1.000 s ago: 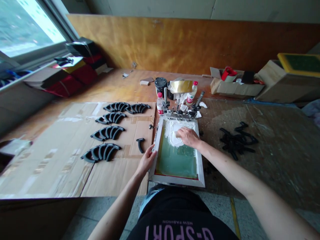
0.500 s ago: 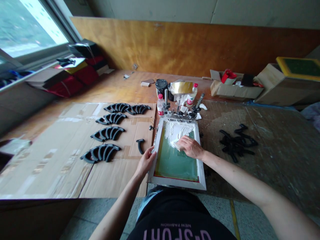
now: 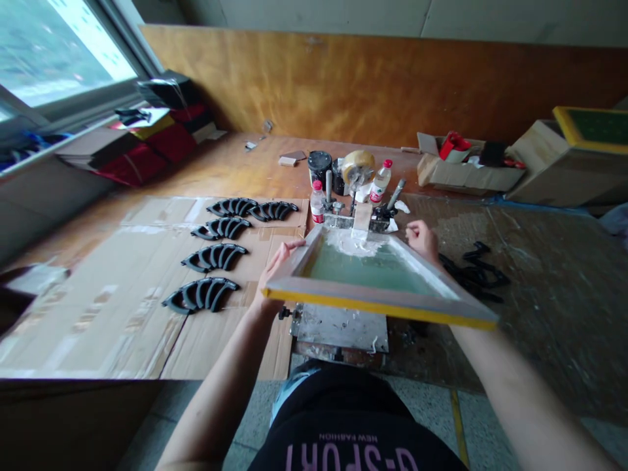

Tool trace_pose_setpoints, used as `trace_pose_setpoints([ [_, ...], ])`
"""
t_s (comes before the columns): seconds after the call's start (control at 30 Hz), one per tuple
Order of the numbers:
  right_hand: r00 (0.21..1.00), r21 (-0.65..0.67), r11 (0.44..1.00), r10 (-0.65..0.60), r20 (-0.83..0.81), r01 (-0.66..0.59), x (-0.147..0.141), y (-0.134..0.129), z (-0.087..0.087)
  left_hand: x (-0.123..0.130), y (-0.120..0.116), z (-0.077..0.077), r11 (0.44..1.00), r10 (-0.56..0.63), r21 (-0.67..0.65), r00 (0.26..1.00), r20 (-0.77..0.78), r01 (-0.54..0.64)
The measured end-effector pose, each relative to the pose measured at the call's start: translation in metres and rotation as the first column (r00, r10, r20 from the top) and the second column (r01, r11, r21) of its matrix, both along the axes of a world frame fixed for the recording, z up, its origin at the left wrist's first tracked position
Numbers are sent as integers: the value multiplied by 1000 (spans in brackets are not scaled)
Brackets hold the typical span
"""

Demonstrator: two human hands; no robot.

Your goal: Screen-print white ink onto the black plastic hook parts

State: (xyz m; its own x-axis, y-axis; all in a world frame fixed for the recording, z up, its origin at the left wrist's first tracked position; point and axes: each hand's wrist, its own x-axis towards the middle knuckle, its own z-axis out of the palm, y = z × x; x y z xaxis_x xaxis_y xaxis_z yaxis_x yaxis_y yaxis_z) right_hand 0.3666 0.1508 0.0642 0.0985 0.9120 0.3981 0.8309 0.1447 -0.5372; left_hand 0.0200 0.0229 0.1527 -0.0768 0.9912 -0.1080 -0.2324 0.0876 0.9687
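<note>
A screen printing frame (image 3: 383, 304) is tilted, its near edge raised and its far end at the metal hinge clamp (image 3: 338, 221). My left hand (image 3: 280, 261) grips its left side. White paste (image 3: 356, 243) lies on the far part of the green mesh (image 3: 363, 273). At that end a squeegee (image 3: 362, 217) leans upright in the paste. My right hand (image 3: 424, 241) is curled closed just beyond the frame's right side; anything inside it is hidden. Beneath the raised frame a metal base plate (image 3: 343, 327) shows.
Rows of curved black handles (image 3: 201, 294) lie on cardboard (image 3: 108, 288) at left. A pile of black handles (image 3: 483, 268) is at right, partly behind my right hand. Bottles (image 3: 381, 181), a black tub (image 3: 320, 167) and a tape roll (image 3: 358, 167) stand behind the clamp.
The frame's near edge has risen from lying flat. My right hand has left the mesh and moved right, past the frame. The squeegee now stands at the far end.
</note>
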Motion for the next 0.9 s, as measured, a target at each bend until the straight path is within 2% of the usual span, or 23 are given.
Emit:
trace_pose_setpoints([
  [0.03,1000,-19,1000,20,-3,-20,2,-11,-12,4,10,7,998,12,58,999,41,-14],
  [0.1,986,-61,985,162,26,-160,-7,-34,-36,12,27,17,994,12,106,996,93,-22],
  [0.17,940,-98,944,326,104,-316,-27,-54,-53,19,37,18,994,43,91,990,132,-56],
  [0.2,909,-121,921,387,154,-372,-39,-61,-57,23,37,14,992,82,80,985,151,-95],
  [0.27,871,-155,900,433,232,-407,-62,-74,-55,35,28,-4,994,111,-16,981,162,-110],
  [0.33,887,-139,918,396,239,-372,-84,-89,-42,51,7,-32,972,-9,-231,989,151,44],
  [0.4,879,-96,904,428,213,-417,-103,-108,-26,65,-17,-62,878,-165,-420,968,188,231],
  [0.43,848,-75,871,490,200,-486,-110,-118,-20,70,-27,-76,843,-195,-466,959,206,271],
  [0.5,740,-59,758,649,178,-650,-109,-135,-16,66,-38,-98,840,-177,-481,965,195,251],
  [0.53,706,-60,721,689,163,-690,-100,-141,-19,57,-39,-107,851,-155,-482,977,148,209],
  [0.57,706,-68,719,692,149,-691,-83,-146,-26,41,-36,-115,859,-133,-490,989,64,147],
  [0.63,822,-108,834,552,139,-541,-31,-150,-50,-2,-25,-129,859,-118,-511,972,-202,-2],
  [0.67,859,-156,873,484,166,-462,0,-152,-65,-26,-19,-136,849,-127,-520,923,-364,-89],
  [0.7,872,-204,891,444,205,-405,31,-154,-82,-51,-13,-142,837,-167,-526,843,-512,-153],
  [0.73,868,-245,893,433,243,-377,61,-157,-98,-72,-9,-148,823,-215,-532,759,-614,-197],
  [0.8,836,-325,868,469,285,-376,107,-164,-123,-103,-4,-157,799,-303,-551,630,-715,-240],
  [0.83,822,-354,857,484,301,-375,121,-168,-131,-112,-2,-160,790,-337,-561,589,-734,-246],
  [0.9,824,-373,862,466,322,-342,129,-171,-135,-118,-1,-160,788,-398,-569,512,-762,-234],
])
